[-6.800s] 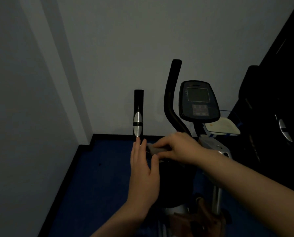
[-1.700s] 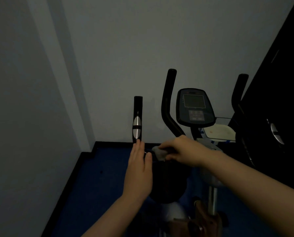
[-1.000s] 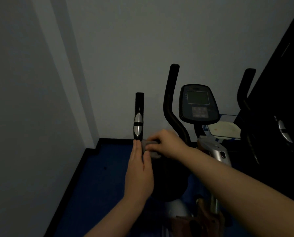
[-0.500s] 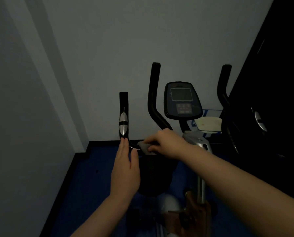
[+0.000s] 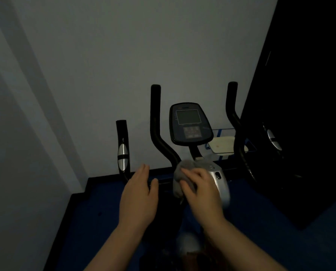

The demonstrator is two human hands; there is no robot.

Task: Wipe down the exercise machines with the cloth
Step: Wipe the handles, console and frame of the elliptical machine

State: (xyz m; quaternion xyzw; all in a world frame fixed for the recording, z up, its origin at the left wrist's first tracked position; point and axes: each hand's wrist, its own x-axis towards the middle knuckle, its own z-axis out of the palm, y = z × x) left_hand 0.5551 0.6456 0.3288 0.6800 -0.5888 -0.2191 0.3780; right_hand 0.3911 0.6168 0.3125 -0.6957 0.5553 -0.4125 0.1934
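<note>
A crumpled grey cloth is pressed by the right hand, fingers curled over it, against the exercise bike's silver housing below the console. The left hand is held flat, fingers straight, holding nothing.

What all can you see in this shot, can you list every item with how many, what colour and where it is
exercise machine: one, black and silver, centre, by the back wall
display console: one, black with a grey screen, on top of the machine
curved handlebars: two, black, either side of the console
short grip: one, black with silver band, left of the handlebars
cloth: one, grey, against the machine's silver housing below the console
pale tray-like item: one, cream, behind the machine to the right; too dim to name
floor: blue, with black skirting
walls: grey-white, back and left
dark panel: one, black, far right
left hand: open, fingers straight, holding nothing
right hand: holds the cloth on the machine
</note>
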